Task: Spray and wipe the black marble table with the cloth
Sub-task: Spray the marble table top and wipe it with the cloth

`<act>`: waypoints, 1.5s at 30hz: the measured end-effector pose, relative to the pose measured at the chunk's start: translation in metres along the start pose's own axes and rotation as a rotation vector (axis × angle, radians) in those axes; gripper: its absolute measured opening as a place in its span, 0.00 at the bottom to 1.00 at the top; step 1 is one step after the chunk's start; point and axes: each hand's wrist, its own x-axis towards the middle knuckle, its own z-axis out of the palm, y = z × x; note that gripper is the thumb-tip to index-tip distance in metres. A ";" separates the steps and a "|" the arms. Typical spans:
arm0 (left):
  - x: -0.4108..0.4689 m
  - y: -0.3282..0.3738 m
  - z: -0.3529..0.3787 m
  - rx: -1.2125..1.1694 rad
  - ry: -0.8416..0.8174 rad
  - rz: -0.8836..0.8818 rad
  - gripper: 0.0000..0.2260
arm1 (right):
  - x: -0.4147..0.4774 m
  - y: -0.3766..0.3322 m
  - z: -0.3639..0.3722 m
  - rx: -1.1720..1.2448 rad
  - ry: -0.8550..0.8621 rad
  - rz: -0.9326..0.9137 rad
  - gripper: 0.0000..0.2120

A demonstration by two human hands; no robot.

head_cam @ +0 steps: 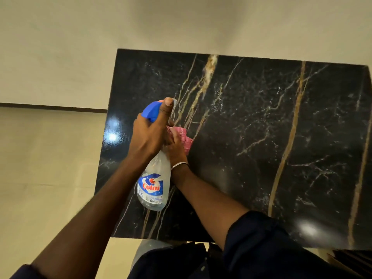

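Head view. Gripping bottle (pixel 154 186) by the neck with left hand (pixel 150 135), nozzle tipped over table (pixel 261 137) to wet it. Resting right hand (pixel 177 148) on cloth (pixel 186 140), down on the table, ready for wiping; curled or flat, cannot tell, fingers hidden.

Saw a plain cream wall (pixel 181 23) filling the top of the view, bare and lit soft and warm. Traced a thin dark skirting strip (pixel 52 107) along its foot at the left. Found pale cream floor tiles (pixel 46 178) below that, with faint joint lines. Caught bright white glare spots (pixel 112 136) on the glossy top of the black marble table (pixel 261 117), standing by the wall. Made out something dark and ribbed (pixel 350 258) at the lower right corner, too cropped to name.
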 end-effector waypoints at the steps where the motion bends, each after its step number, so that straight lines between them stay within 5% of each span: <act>1: 0.002 -0.001 -0.003 0.002 0.005 0.004 0.16 | -0.004 0.001 -0.001 -0.026 0.023 -0.079 0.20; 3: 0.007 -0.005 -0.006 0.015 0.008 0.012 0.20 | 0.012 0.012 0.015 -0.227 0.160 -0.312 0.22; 5: 0.010 -0.006 -0.006 0.022 0.006 0.017 0.21 | 0.021 0.030 0.010 -0.315 0.082 -0.361 0.28; 11: 0.013 0.016 0.020 -0.086 -0.102 -0.009 0.24 | 0.039 0.141 -0.069 -0.440 0.172 0.072 0.32; 19: -0.002 0.040 0.069 -0.089 -0.145 -0.042 0.22 | -0.057 0.305 -0.149 -0.360 0.397 0.510 0.31; 27: -0.019 0.054 0.104 -0.087 -0.188 -0.051 0.23 | -0.153 0.323 -0.129 -0.336 0.399 0.717 0.31; 34: -0.038 0.072 0.113 -0.136 -0.172 -0.024 0.21 | -0.171 0.259 -0.083 -0.347 0.344 0.573 0.31; 39: -0.054 0.078 0.110 -0.177 -0.119 -0.033 0.23 | -0.152 0.202 -0.054 -0.391 0.201 0.257 0.32; 45: -0.070 0.066 0.097 -0.180 -0.035 0.027 0.13 | -0.108 0.171 -0.055 -0.387 0.061 -0.010 0.30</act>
